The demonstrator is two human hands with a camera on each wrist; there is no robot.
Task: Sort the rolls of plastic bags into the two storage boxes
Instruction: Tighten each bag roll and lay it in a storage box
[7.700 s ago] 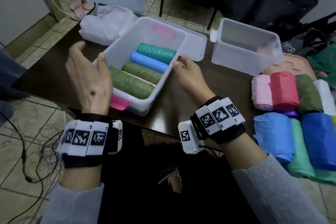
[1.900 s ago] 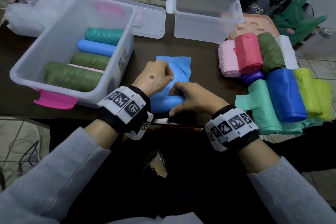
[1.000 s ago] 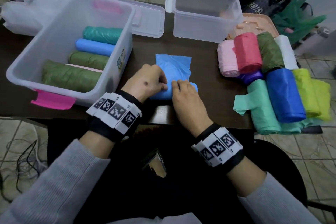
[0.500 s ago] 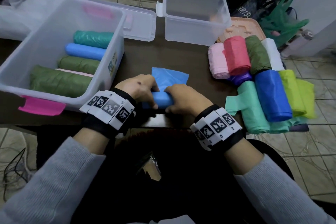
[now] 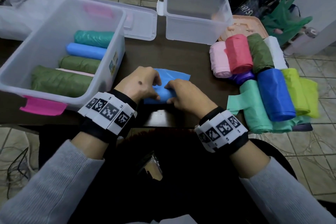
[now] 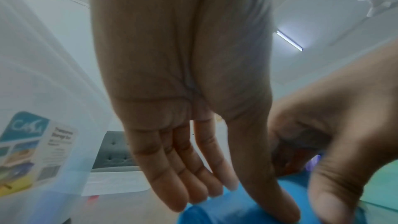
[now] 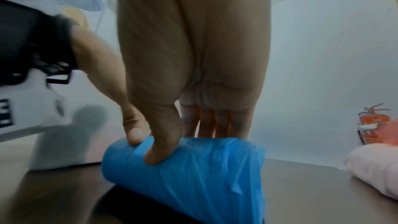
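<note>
A light blue roll of bags lies near the table's front edge, its loose flap spread away from me. My left hand holds its left part, thumb on the near side and fingers over the top. My right hand grips its right part, thumb in front and fingers behind. The large clear box at the left holds teal, blue and two green rolls. The small clear box at the back centre holds nothing.
A pile of unsorted rolls lies at the right: pink, red, dark green, white, royal blue, mint, lime. A clear lid lies between the boxes. A white bag sits far left.
Both hands have kept working the light blue roll at the table's front edge. They have shifted slightly forward over it, and the loose flap beyond them looks shorter than a second ago.
</note>
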